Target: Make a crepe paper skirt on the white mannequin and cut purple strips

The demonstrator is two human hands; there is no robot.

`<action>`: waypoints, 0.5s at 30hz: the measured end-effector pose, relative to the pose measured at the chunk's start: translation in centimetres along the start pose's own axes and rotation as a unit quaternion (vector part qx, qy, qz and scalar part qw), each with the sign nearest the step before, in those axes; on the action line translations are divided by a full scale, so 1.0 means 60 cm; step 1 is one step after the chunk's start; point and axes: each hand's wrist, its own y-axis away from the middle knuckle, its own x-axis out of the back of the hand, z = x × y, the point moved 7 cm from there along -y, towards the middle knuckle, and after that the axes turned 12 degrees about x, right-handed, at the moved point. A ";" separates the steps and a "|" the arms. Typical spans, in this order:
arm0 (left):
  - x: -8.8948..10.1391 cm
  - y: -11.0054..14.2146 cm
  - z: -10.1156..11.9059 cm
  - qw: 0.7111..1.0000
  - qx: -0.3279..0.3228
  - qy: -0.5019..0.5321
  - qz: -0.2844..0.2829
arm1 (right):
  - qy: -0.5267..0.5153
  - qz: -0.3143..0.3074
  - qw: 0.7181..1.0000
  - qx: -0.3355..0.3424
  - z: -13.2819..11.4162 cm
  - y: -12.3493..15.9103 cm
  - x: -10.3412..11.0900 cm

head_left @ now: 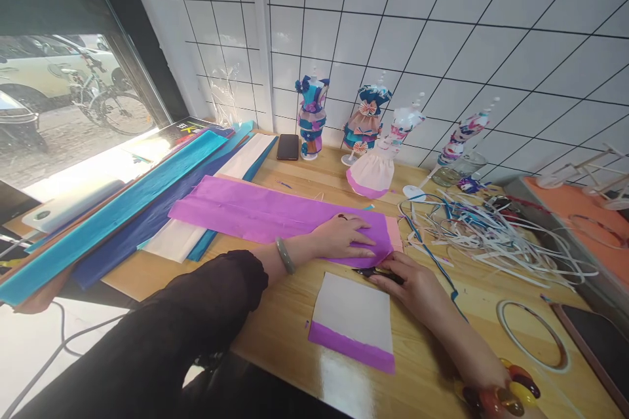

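Observation:
My left hand lies flat, fingers stretched out, pressing on the right end of a long purple crepe paper sheet on the wooden table. My right hand sits just below that end, fingers closed round a dark tool that looks like scissors at the paper's edge. A cut white piece with a purple band lies in front of both hands.
Blue, teal and white paper rolls lie at the left. Several small mannequins in paper dresses stand by the tiled wall, beside a dark phone. A tangle of paper strips and a ring sit at the right.

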 end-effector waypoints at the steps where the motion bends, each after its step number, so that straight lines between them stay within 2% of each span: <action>1: 0.000 0.000 0.000 1.000 -0.002 -0.001 0.001 | 0.001 0.002 1.000 0.003 -0.001 -0.002 -0.001; 15: -0.008 -0.003 -0.006 1.000 0.013 -0.005 -0.019 | 0.018 -0.016 1.000 0.003 -0.008 -0.012 -0.014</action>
